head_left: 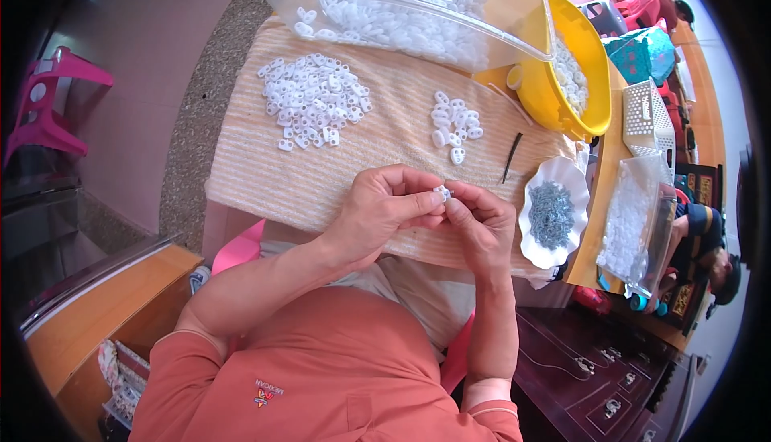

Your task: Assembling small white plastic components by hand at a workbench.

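In front of my body, both hands meet over the striped cloth. My left hand (391,205) pinches a small white plastic piece (441,192) between thumb and fingers. Pressed up against it is my right hand (483,221), its thumb and fingertips closed at the piece's right side, where a tiny dark tip shows; I cannot make out what it is. Beyond the hands lies a heap of small white plastic pieces with holes (315,98). A smaller group of white oval pieces (455,123) sits to its right. A white wavy-rimmed dish (526,229) of small grey metal pieces (551,215) stands right of my right hand.
A clear plastic bin (281,4) full of white pieces occupies the far side. Beside it stands a yellow basin (596,81). A thin black stick (512,158) lies on the cloth (265,177). Farther right are a perforated basket (649,117), a clear box (630,225) and another person (707,241).
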A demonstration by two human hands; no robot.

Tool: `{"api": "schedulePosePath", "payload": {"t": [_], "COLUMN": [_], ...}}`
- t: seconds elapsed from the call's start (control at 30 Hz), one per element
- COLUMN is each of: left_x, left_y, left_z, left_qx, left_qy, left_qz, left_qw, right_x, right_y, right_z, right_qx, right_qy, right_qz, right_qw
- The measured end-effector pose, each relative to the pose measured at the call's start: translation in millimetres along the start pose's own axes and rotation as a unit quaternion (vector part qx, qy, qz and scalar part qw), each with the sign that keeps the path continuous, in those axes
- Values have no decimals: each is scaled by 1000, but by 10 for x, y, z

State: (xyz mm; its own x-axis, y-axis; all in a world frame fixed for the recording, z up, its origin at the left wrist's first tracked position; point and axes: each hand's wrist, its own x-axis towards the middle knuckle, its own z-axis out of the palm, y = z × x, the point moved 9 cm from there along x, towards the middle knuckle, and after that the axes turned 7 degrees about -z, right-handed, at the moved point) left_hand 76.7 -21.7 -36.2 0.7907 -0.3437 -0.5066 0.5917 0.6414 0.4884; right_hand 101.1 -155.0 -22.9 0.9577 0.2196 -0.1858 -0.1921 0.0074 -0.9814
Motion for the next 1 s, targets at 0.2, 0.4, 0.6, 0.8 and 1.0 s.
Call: {"api": "schedulePosePath", "payload": {"t": [0.2, 0.4, 0.6, 0.8, 1.0], "left_x": [0, 3, 2, -6, 8], "left_y": [2, 15, 10, 17, 1], "left_z": [-11, -28, -13, 3, -31], "left_qx": [4, 7, 15, 21, 32], "left_qy": [4, -3, 2, 4, 9], "left_qz": [3, 5, 4, 11, 12], "left_qw": [1000, 1000, 1000, 1000, 999], "right_x": [-20, -5, -5, 10, 3], "right_y": [25, -40, -73, -87, -54], "right_z": [26, 102, 57, -29, -101], "right_qx": [-4, 63, 58, 22, -36], "right_qy": [-54, -58, -47, -25, -30], "right_qz": [3, 0, -4, -22, -2], "right_qw": [999, 996, 997, 999, 999]}}
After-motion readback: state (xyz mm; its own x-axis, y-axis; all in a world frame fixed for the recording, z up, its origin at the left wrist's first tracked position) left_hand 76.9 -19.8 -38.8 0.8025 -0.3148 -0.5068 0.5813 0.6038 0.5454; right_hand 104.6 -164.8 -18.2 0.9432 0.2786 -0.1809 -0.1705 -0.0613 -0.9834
